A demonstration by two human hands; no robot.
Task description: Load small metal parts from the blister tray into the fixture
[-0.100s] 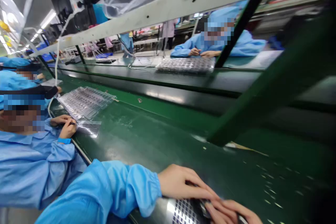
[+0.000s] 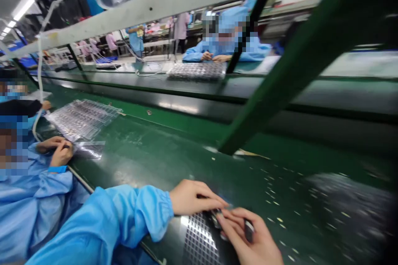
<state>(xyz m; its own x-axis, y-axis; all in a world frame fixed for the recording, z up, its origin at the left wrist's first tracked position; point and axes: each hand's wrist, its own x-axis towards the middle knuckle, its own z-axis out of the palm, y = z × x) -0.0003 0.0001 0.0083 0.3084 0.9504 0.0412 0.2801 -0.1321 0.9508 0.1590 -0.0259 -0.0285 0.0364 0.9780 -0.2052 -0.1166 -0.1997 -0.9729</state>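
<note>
My left hand, in a blue sleeve, reaches in over the green bench top. Its fingertips are pinched together and meet those of my right hand. Between the two hands is a small dark part with a shiny edge, mostly covered by fingers. A short dark object with a pale end shows within my curled right fingers; its kind is unclear. Under the hands lies a sheet with rows of small dark rectangles, partly hidden by my right hand.
Thin pale scraps are scattered to the right, near a blurred clear plastic bag. A slanted green post rises from the bench. At left, a co-worker's hands work beside clear trays. Another person sits opposite.
The view has swung right and down, so the bench and people sit further left and higher. More of my right hand and the plastic bag show. My hands remain together.
</note>
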